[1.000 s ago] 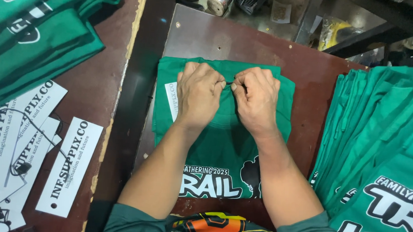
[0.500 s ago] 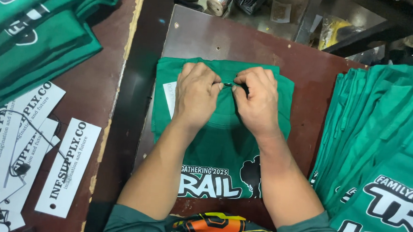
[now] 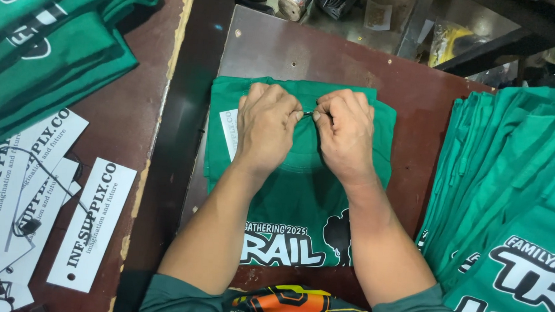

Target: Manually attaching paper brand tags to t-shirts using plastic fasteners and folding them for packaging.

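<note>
Both hands meet over the upper part of a folded green shirt, knuckles up, fingertips pinched together on something small and dark, a thin cord or pin, too small to tell which. Left hand is curled shut, thumb and forefinger pressed on that small piece; right hand is closed the same way, gripping the other end, so the two fists nearly touch at the middle. The small piece sits just above the shirt's neckline, near its top edge. A white hang tag pokes out from under the left hand, lying on the shirt's left side. The shirt lies flat on a dark reddish-brown board, its white printed graphic and a dark tree shape toward the person's body, between the forearms. To the right of the shirt, just beside it, stands a thick stack of green shirts with the same white print showing on top. Left of the shirt, across a dark gap, a worn brown table carries a scatter of white paper tags with black strings, and beyond those, farther left and up, another pile of folded green shirts. Past the shirt's top edge, beyond the board, a small roll of thread or tape sits among dim clutter.
</note>
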